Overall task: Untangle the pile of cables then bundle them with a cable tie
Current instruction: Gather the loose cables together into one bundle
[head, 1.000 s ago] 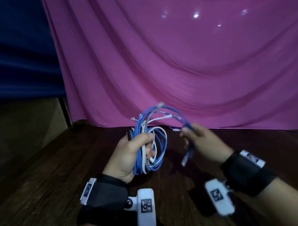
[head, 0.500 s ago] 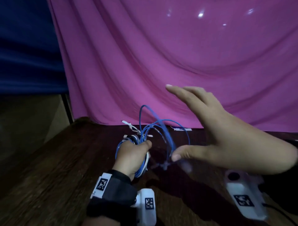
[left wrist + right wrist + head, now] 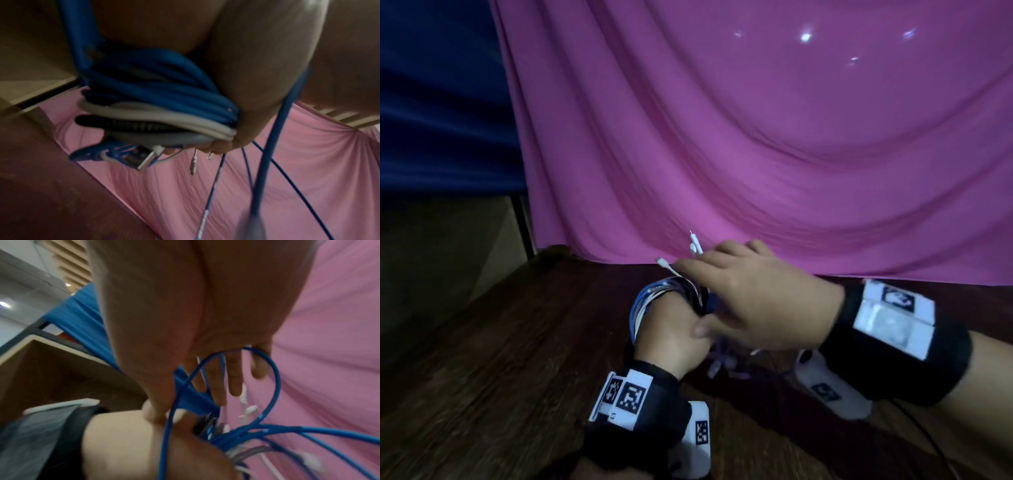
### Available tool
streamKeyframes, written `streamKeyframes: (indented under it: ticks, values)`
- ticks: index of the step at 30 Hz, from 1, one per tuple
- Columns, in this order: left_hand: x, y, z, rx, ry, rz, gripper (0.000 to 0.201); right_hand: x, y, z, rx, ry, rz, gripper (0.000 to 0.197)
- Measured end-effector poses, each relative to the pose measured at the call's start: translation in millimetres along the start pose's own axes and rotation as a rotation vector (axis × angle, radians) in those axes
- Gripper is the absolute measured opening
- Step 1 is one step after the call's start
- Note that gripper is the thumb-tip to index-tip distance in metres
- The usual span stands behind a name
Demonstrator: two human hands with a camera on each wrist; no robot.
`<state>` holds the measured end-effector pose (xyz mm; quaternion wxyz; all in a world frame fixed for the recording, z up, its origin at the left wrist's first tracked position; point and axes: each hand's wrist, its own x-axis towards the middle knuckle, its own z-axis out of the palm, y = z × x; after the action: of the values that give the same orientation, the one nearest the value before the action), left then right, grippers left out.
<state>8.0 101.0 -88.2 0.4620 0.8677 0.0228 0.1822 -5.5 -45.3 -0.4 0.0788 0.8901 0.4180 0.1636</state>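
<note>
My left hand (image 3: 671,337) grips a coiled bundle of blue, white and black cables (image 3: 659,296) just above the wooden table. In the left wrist view the coils (image 3: 156,105) lie stacked under my fingers, and a USB plug (image 3: 144,160) sticks out below them. My right hand (image 3: 750,294) lies over the bundle with its fingers stretched out. Its thumb (image 3: 153,412) presses on my left hand. A loose blue cable loop (image 3: 274,378) runs over the right fingers (image 3: 234,378). White plug ends (image 3: 695,245) poke up past the hands. I see no cable tie.
A pink cloth (image 3: 756,154) hangs behind the dark wooden table (image 3: 500,359). A blue curtain (image 3: 441,102) hangs at the left. Blurred cable ends (image 3: 722,368) dangle under my right hand. A thin black cord (image 3: 931,448) lies at the table's right front.
My right hand has come down from its raised, spread position onto the bundle in my left hand. The wide blue loops have drawn in close to the bundle.
</note>
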Motion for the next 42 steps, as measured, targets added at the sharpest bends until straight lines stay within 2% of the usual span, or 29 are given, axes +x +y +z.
streamKeyframes:
  ticks: [3,5,6,8,10,12,14,20,23,25,28,31,33,35,37,40,42]
  values:
    - [-3.2,4.2,-3.5,0.005,-0.015,0.019,0.029,-4.5,25.0,15.0,-0.039,-0.109,0.032,0.085]
    - [-8.3,8.3,-0.6,-0.099,-0.071,0.024,0.021,-5.4,29.8,29.6,-0.166,-0.082,0.038,0.085]
    - [-11.4,12.1,1.3,-0.159,-0.107,0.029,0.014,-4.6,31.5,35.6,-0.232,-0.040,0.046,0.079]
    - [-15.9,19.1,4.2,-0.250,-0.141,0.042,0.007,-3.7,35.6,42.7,-0.343,0.131,0.046,0.051]
    - [-16.2,22.2,5.2,-0.275,-0.116,0.040,0.011,-6.5,41.7,49.3,-0.375,0.337,0.075,0.024]
    - [-15.7,22.0,5.7,-0.281,-0.084,0.037,0.019,-8.8,44.1,56.1,-0.357,0.438,0.113,0.015]
    - [-17.1,22.7,6.2,-0.234,-0.071,0.064,0.028,-10.2,44.1,63.3,-0.347,0.466,0.135,0.016]
    - [-9.6,11.7,5.5,-0.073,0.005,0.129,0.038,-16.9,69.0,70.7,-0.351,0.394,0.282,0.028]
    - [-5.9,6.7,3.7,-0.192,-0.008,0.077,0.032,-20.4,82.3,77.9,-0.281,0.425,0.147,0.029]
    - [-2.2,1.0,-2.3,-0.274,-0.031,0.001,0.020,-26.3,95.5,79.2,-0.180,0.366,0.045,0.041]
    - [2.1,-9.2,-9.1,-0.326,-0.085,-0.094,0.021,-37.5,123.8,71.6,-0.123,0.228,0.038,0.050]
    - [2.6,-12.7,-2.0,-0.390,-0.140,-0.174,0.020,-35.2,141.2,64.5,-0.196,0.067,-0.002,0.042]
    - [1.8,-13.3,2.1,-0.411,-0.181,-0.202,0.018,-26.4,142.5,59.9,-0.343,0.011,-0.009,0.041]
    - [2.2,-15.3,3.5,-0.415,-0.208,-0.227,0.020,-18.0,139.3,55.6,-0.446,-0.013,0.078,0.032]
    - [2.2,-16.7,6.4,-0.479,-0.257,-0.267,0.021,-8.8,134.5,54.7,-0.354,-0.019,0.236,0.029]
    - [-0.6,-12.5,13.9,-0.565,-0.367,-0.311,0.018,7.4,124.7,56.3,0.056,-0.045,0.496,0.038]
    - [-2.1,-10.6,15.5,-0.601,-0.402,-0.334,0.016,11.3,109.6,58.3,0.292,-0.101,0.502,0.058]
